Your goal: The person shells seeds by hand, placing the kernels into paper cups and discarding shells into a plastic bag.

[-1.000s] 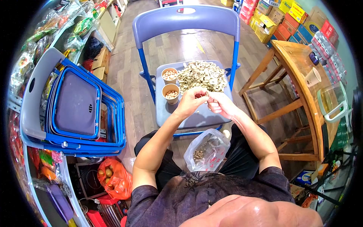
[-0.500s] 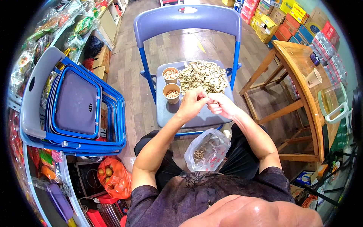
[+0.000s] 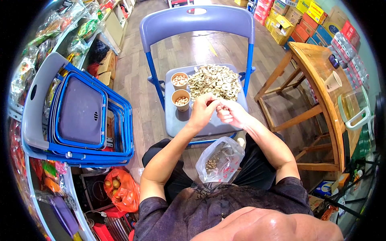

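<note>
Head view: my left hand [image 3: 202,110] and right hand [image 3: 235,114] meet mid-frame, grip too hidden to tell, nuts [image 3: 182,100] already in two cups [image 3: 181,107] left of centre, plenty seemingly left in the upper-centre pile [image 3: 215,82].

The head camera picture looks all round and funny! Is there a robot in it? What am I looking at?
No robot here, just a person's left hand and right hand. The camera sits on the person's head and looks forward and down, and the picture comes out bent and dark at the edges.

On the seat of a folding chair are a pile of pale, shell-like pieces and two paper cups with small nut-like bits inside. A plastic bag is between the legs. The hands meet at the fingertips, but anything pinched there is too small to see.
</note>
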### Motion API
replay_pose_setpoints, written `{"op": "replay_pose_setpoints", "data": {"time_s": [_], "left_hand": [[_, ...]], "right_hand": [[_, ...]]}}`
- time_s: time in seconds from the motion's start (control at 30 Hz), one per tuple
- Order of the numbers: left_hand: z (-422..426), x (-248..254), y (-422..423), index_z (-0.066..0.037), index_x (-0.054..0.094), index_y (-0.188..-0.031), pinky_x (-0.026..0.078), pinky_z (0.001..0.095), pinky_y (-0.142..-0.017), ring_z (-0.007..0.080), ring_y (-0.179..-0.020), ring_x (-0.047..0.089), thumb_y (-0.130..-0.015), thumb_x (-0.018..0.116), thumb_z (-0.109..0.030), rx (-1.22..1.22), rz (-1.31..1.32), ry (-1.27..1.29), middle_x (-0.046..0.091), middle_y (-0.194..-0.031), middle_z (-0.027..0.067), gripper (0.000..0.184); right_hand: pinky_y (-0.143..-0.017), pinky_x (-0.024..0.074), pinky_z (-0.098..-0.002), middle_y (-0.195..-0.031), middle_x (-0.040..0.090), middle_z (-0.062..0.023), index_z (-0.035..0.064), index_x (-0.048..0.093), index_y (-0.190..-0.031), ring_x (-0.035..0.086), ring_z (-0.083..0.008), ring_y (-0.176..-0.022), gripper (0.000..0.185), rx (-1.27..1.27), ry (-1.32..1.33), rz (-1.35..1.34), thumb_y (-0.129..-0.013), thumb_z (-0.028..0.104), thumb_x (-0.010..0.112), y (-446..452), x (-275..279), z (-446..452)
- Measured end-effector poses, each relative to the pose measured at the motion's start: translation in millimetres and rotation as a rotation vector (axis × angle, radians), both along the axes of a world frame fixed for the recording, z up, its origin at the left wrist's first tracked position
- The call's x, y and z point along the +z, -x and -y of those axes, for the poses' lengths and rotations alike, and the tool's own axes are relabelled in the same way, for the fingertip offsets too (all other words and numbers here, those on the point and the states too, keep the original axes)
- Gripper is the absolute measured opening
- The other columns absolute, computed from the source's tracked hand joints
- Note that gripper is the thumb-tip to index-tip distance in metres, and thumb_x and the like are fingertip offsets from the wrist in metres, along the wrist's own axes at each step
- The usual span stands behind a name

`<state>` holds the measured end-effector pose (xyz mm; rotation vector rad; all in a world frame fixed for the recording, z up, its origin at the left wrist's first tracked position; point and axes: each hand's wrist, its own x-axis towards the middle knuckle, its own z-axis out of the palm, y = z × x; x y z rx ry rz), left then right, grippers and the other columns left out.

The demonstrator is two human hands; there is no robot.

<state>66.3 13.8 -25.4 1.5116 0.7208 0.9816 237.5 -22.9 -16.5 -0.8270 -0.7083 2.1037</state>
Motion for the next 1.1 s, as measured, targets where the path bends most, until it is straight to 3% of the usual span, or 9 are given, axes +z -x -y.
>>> {"op": "replay_pose_setpoints", "data": {"time_s": [0.1,0.2,0.27,0.47,0.7,0.8,0.87,0.97,1.1], "left_hand": [[3.4,-0.5,-3.5,-0.001,0.062,-0.080,0.047,0.0241,-0.062,0.0075,-0.067,0.057,-0.090,0.061,-0.005,0.094,0.006,-0.099,0.063,-0.072,0.0003,0.011],[4.1,-0.5,-5.0,-0.002,0.061,-0.082,0.047,0.0247,-0.065,0.0082,-0.069,0.058,-0.091,0.059,-0.005,0.046,0.156,0.044,0.063,-0.074,0.0004,0.010],[3.6,4.0,-2.8,-0.005,0.060,-0.086,0.042,0.0219,-0.068,0.0062,-0.072,0.054,-0.094,0.059,-0.014,-0.036,0.248,0.132,0.062,-0.079,-0.0004,0.012],[-10.2,-10.2,2.9,-0.009,0.061,-0.090,0.038,0.0213,-0.065,0.0065,-0.068,0.047,-0.094,0.060,-0.022,-0.142,0.277,0.383,0.059,-0.080,-0.0030,0.015],[-2.5,-1.9,1.8,-0.008,0.064,-0.096,0.037,0.0198,-0.063,0.0035,-0.071,0.048,-0.093,0.062,-0.020,-0.092,0.202,0.295,0.061,-0.082,-0.0027,0.013],[-4.8,-7.4,2.4,-0.006,0.064,-0.097,0.041,0.0203,-0.067,0.0042,-0.076,0.053,-0.092,0.063,-0.016,-0.068,0.211,0.264,0.065,-0.085,-0.0008,0.011],[-8.2,-17.1,-0.5,-0.002,0.065,-0.095,0.050,0.0235,-0.076,0.0093,-0.081,0.062,-0.090,0.062,-0.006,-0.036,0.175,0.140,0.067,-0.085,0.0031,0.006],[-11.0,-28.5,-1.8,-0.001,0.065,-0.092,0.050,0.0238,-0.075,0.0094,-0.079,0.062,-0.089,0.063,-0.003,-0.046,0.205,0.155,0.067,-0.084,0.0033,0.004],[-12.2,-22.6,2.7,0.000,0.063,-0.098,0.049,0.0232,-0.077,0.0093,-0.081,0.062,-0.091,0.063,-0.010,-0.076,0.135,0.113,0.067,-0.088,0.0029,0.012]], "right_hand": [[-0.042,0.0180,-0.0206,-0.058,0.029,0.0088,0.0118,0.052,-0.083,0.024,-0.0046,-0.048,0.032,0.002,-0.034,-0.012,-0.101,0.037,0.044,0.7,-2.0,-0.9],[-0.042,0.0177,-0.0203,-0.058,0.029,0.0088,0.0116,0.052,-0.083,0.024,-0.0042,-0.049,0.031,-0.022,-0.065,-0.030,-0.101,0.035,0.044,3.4,2.6,1.7],[-0.042,0.0175,-0.0201,-0.059,0.029,0.0088,0.0117,0.052,-0.083,0.024,-0.0039,-0.049,0.031,-0.006,-0.078,-0.024,-0.101,0.034,0.044,3.5,12.9,2.4],[-0.042,0.0171,-0.0198,-0.059,0.029,0.0089,0.0123,0.049,-0.081,0.024,-0.0035,-0.049,0.031,-0.025,-0.081,0.012,-0.101,0.035,0.043,0.8,7.7,-1.0],[-0.041,0.0174,-0.0203,-0.059,0.029,0.0089,0.0122,0.049,-0.081,0.023,-0.0039,-0.048,0.034,-0.034,-0.031,0.018,-0.100,0.040,0.045,-1.6,-2.6,-5.5],[-0.041,0.0178,-0.0205,-0.058,0.030,0.0087,0.0117,0.050,-0.082,0.023,-0.0039,-0.047,0.035,-0.066,-0.060,0.113,-0.100,0.041,0.045,-1.1,-4.1,-5.8],[-0.041,0.0178,-0.0206,-0.058,0.031,0.0086,0.0116,0.050,-0.082,0.023,-0.0038,-0.047,0.035,-0.055,-0.080,0.153,-0.100,0.041,0.045,-2.3,-9.2,-7.4],[-0.041,0.0177,-0.0208,-0.058,0.031,0.0087,0.0116,0.051,-0.082,0.023,-0.0036,-0.047,0.034,-0.050,-0.097,0.187,-0.100,0.040,0.045,-1.6,-12.9,-7.0],[-0.042,0.0177,-0.0210,-0.058,0.031,0.0090,0.0119,0.051,-0.081,0.023,-0.0037,-0.047,0.032,-0.064,-0.080,0.198,-0.100,0.038,0.045,1.2,-8.6,-5.9]]}}
